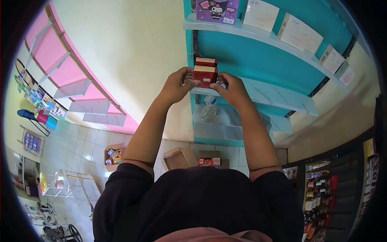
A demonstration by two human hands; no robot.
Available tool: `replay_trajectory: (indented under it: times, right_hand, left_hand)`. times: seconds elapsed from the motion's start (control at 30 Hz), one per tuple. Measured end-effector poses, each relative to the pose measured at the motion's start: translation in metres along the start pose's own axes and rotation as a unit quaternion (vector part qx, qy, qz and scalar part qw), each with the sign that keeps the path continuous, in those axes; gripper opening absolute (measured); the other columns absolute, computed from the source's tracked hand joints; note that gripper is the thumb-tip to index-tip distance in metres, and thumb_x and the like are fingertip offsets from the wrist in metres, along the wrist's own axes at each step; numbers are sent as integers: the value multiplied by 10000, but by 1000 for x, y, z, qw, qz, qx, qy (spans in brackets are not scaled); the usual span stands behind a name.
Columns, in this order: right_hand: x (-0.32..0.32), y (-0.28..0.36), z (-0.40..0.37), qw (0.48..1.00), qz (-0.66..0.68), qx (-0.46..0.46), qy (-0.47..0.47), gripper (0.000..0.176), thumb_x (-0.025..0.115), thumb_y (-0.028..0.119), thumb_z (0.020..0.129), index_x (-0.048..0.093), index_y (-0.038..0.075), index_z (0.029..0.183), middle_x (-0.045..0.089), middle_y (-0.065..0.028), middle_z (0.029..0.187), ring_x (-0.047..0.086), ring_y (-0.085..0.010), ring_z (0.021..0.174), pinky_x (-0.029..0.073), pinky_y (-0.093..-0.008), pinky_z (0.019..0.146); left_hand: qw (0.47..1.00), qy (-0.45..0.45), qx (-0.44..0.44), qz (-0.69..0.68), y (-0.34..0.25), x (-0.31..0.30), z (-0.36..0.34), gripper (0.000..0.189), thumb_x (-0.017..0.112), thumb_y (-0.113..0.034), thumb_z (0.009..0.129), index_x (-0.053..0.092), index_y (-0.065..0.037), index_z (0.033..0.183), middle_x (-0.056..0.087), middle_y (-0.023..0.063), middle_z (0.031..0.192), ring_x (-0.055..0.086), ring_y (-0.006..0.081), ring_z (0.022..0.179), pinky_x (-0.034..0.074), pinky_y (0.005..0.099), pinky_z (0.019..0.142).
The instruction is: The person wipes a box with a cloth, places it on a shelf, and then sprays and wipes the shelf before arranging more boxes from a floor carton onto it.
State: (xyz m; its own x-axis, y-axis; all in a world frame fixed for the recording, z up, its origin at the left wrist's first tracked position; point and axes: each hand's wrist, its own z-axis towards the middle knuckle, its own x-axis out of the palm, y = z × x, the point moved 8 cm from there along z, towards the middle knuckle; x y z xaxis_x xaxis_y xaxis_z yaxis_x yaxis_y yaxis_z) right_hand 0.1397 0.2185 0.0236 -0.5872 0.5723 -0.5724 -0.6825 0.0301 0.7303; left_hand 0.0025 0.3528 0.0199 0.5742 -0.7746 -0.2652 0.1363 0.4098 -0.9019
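Two red boxes with cream tops stand one behind the other at the left end of a marble-patterned shelf (258, 90). Around the front red box (204, 77), which bears a small white label, my left hand (180, 83) is closed on the left side. My right hand (231, 88) has its fingers bent against the same box's right side. Part of the rear red box (206, 62) shows above the front one. Below the shelf, a clear plastic bottle (209, 109) is on a lower shelf.
White boxes (261, 15) and a purple cartoon box (217, 11) line the top shelf. On the floor are an open carton (180, 159), one with red packs (210, 162) and one with mixed goods (113, 155). Glass shelves (89, 107) are at left.
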Motion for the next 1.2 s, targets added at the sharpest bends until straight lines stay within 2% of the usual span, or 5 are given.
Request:
replay_trajectory:
  times: [0.17, 0.47, 0.73, 0.97, 1.2]
  right_hand:
    - [3, -4, 0, 1000, 1, -7, 8, 467, 790, 290, 820, 654, 20, 1176, 734, -110, 1053, 683, -222, 955, 528, -349, 854]
    - [1, 0, 0, 1000, -3, -22, 9, 456, 789, 259, 823, 645, 12, 1178, 726, -123, 1041, 672, -228, 935, 527, -355, 859]
    - [2, -2, 0, 999, -9, -41, 1, 475, 788, 251, 823, 630, 3, 1196, 723, -137, 1027, 674, -244, 935, 526, -360, 863]
    - [-3, 3, -3, 999, -23, -38, 7, 455, 798, 250, 812, 658, -20, 1151, 723, -161, 1039, 687, -268, 959, 531, -357, 864]
    - [-37, 8, -55, 985, -72, -56, -149, 356, 775, 199, 827, 683, 20, 1121, 709, -173, 1072, 685, -321, 949, 531, -400, 867]
  left_hand:
    - [999, -1, 11, 54, 1, 2, -3, 395, 670, -37, 929, 516, 55, 1281, 662, 126, 1132, 644, 167, 1016, 534, 294, 873]
    - [999, -37, 2, 34, 1, 1, -4, 348, 708, -76, 903, 585, 49, 1203, 686, 116, 1068, 652, 168, 978, 521, 294, 898]
    - [993, -44, 15, 107, -3, 3, -6, 373, 668, -47, 934, 535, 66, 1263, 681, 129, 1098, 653, 171, 987, 535, 297, 864]
    - [997, -53, 3, 61, -3, 5, -13, 390, 660, -48, 941, 537, 85, 1287, 680, 141, 1128, 657, 174, 1011, 539, 296, 880]
    - [988, -140, 23, 57, 6, -6, -40, 478, 659, -25, 938, 510, 52, 1385, 658, 172, 1212, 644, 178, 1081, 527, 296, 932]
